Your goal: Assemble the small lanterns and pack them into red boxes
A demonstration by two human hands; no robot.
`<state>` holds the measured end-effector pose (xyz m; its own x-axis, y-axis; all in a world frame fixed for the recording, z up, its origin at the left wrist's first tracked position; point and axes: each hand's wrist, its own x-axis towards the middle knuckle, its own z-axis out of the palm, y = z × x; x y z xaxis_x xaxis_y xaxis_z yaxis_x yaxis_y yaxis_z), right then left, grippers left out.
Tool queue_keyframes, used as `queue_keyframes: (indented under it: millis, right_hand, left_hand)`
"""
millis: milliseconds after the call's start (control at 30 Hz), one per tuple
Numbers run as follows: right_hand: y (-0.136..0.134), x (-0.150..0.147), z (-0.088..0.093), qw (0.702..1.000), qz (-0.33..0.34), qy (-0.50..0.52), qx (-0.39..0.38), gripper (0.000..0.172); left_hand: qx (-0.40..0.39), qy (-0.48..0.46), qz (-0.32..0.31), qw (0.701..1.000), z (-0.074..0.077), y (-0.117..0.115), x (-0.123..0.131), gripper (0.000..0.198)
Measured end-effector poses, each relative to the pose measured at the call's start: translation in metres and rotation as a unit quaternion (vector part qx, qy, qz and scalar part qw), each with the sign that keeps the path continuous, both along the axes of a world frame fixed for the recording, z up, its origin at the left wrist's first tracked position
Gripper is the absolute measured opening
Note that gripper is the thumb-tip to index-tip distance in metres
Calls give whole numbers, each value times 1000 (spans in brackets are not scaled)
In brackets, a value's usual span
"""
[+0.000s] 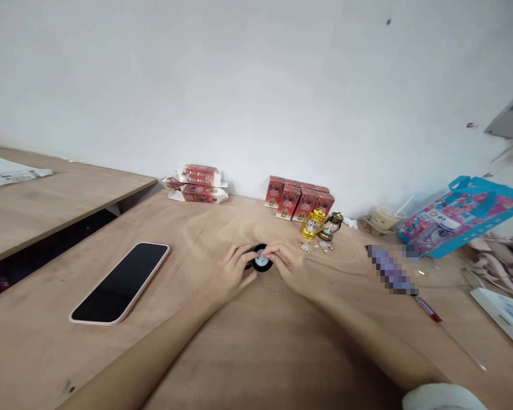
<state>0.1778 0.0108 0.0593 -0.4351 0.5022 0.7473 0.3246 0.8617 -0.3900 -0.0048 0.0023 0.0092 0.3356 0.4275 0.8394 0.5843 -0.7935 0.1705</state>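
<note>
Both my hands meet at the middle of the wooden table (248,353). My left hand (233,270) and my right hand (287,262) are closed on a small round black part with a pale centre (260,259), fingers pinching its rim from both sides. A thin bent wire (273,285) lies on the table just below it. Beyond my right hand stand a gold mini lantern (313,224) and a dark mini lantern (332,225), with small clear packets (317,246) in front of them.
A phone with a pink case (122,282) lies face up at the left. Red boxes (298,200) stand by the wall, flattened red cartons (196,183) further left. A screwdriver (447,330), a drink cup (383,217) and a blue patterned bag (464,213) are at the right.
</note>
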Motion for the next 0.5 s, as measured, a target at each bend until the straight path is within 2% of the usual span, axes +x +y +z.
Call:
queue_keyframes:
  millis: [233, 500]
  right_hand:
    - [-3, -3, -4, 996, -82, 7, 35, 17]
    - [-7, -4, -3, 995, -80, -10, 51, 15]
  left_hand:
    - [-11, -14, 17, 1000, -4, 1, 0, 33]
    - [11, 0, 19, 1000, -4, 2, -1, 33]
